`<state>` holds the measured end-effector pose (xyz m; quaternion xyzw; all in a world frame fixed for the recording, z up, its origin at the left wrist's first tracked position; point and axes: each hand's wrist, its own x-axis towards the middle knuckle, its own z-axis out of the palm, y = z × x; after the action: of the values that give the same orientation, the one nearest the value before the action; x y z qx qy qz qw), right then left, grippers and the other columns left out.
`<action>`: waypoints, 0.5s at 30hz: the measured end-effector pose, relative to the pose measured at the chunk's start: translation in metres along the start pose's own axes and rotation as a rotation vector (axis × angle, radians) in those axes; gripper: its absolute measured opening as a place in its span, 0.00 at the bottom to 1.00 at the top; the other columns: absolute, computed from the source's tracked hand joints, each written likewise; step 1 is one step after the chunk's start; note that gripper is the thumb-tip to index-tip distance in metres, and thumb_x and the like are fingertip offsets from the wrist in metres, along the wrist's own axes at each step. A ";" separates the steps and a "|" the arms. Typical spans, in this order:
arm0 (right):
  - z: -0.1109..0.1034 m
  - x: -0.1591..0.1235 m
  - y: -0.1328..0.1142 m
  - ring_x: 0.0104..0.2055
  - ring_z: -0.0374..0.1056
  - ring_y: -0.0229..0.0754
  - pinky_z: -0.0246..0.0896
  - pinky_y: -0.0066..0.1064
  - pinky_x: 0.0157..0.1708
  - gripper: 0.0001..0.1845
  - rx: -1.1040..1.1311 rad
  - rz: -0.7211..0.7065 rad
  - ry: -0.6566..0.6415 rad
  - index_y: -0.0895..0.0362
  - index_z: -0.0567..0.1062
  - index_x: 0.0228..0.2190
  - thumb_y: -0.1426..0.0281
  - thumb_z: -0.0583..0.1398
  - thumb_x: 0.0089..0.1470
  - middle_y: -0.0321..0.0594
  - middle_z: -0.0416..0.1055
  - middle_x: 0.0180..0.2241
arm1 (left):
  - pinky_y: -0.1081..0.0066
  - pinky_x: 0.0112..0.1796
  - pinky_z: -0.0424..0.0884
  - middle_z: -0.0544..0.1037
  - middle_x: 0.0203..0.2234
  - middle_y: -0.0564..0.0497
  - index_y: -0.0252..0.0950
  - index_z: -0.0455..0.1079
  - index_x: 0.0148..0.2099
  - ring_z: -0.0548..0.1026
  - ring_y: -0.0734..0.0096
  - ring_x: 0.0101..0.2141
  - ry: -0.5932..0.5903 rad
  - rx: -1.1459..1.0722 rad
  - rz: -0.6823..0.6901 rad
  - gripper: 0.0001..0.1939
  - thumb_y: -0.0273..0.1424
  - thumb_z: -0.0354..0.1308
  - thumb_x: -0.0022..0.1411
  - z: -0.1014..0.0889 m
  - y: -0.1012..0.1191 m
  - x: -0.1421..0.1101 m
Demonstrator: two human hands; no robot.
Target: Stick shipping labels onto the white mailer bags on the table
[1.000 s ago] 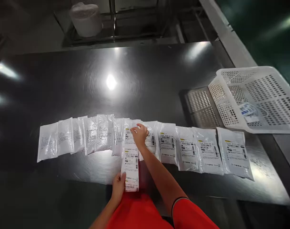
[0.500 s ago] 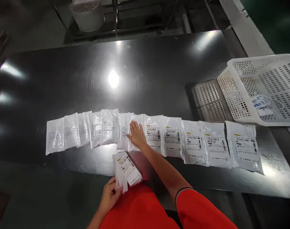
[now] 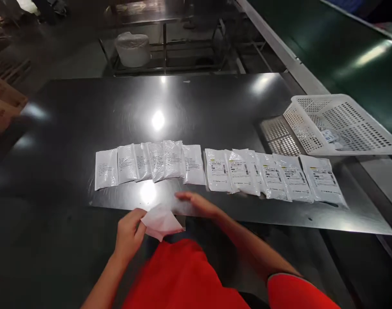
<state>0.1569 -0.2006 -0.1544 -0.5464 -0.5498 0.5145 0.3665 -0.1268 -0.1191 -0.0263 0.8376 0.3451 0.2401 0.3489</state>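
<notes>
My left hand (image 3: 130, 231) pinches a stack of label sheets (image 3: 162, 219) at its left edge, below the table's front edge. A blank white side faces up, bent and slightly raised. My right hand (image 3: 199, 204) hovers just right of the sheets with its fingers stretched out, blurred and apparently holding nothing. Beyond both hands lies a row of white plastic mailer packets. Those on the left, such as this packet (image 3: 106, 168), bear only small printed text. Packets on the right, such as this labelled packet (image 3: 244, 171), carry shipping labels with barcodes and overlap their neighbours.
The shiny metal table (image 3: 125, 107) reflects the lights. A white perforated basket (image 3: 302, 124) stands tilted at the right with a small packet in it. Behind are a white bucket (image 3: 133, 49) and a green conveyor belt (image 3: 350, 56). Cardboard boxes (image 3: 4, 103) sit at far left.
My right hand has left the packet it pressed on and come back toward the label sheets. A labelled packet now overlaps others further right, leaving a gap in the row. The view has shifted.
</notes>
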 end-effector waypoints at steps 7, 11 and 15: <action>0.189 -0.007 -0.069 0.37 0.74 0.49 0.71 0.44 0.40 0.29 0.638 0.237 0.192 0.58 0.76 0.39 0.48 0.66 0.43 0.44 0.77 0.35 | 0.63 0.34 0.68 0.77 0.39 0.36 0.28 0.69 0.55 0.76 0.50 0.38 -0.002 0.653 -0.337 0.22 0.29 0.52 0.59 -0.089 -0.027 0.018; 0.199 0.000 -0.092 0.35 0.72 0.44 0.72 0.38 0.34 0.22 0.719 0.149 0.418 0.52 0.68 0.37 0.51 0.65 0.46 0.39 0.74 0.35 | 0.64 0.30 0.69 0.78 0.28 0.46 0.32 0.50 0.68 0.76 0.55 0.29 -0.164 0.309 -0.523 0.36 0.38 0.54 0.62 -0.072 -0.028 -0.014; 0.185 0.001 -0.101 0.31 0.69 0.43 0.70 0.37 0.32 0.22 0.537 0.079 0.721 0.50 0.63 0.44 0.56 0.62 0.50 0.36 0.69 0.30 | 0.70 0.30 0.69 0.76 0.30 0.53 0.36 0.34 0.71 0.74 0.67 0.28 -0.178 -0.410 -0.463 0.47 0.43 0.55 0.60 -0.012 -0.012 -0.043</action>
<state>-0.0449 -0.2173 -0.0944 -0.5970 -0.2128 0.4295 0.6433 -0.1672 -0.1399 -0.0343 0.6668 0.4389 0.1446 0.5846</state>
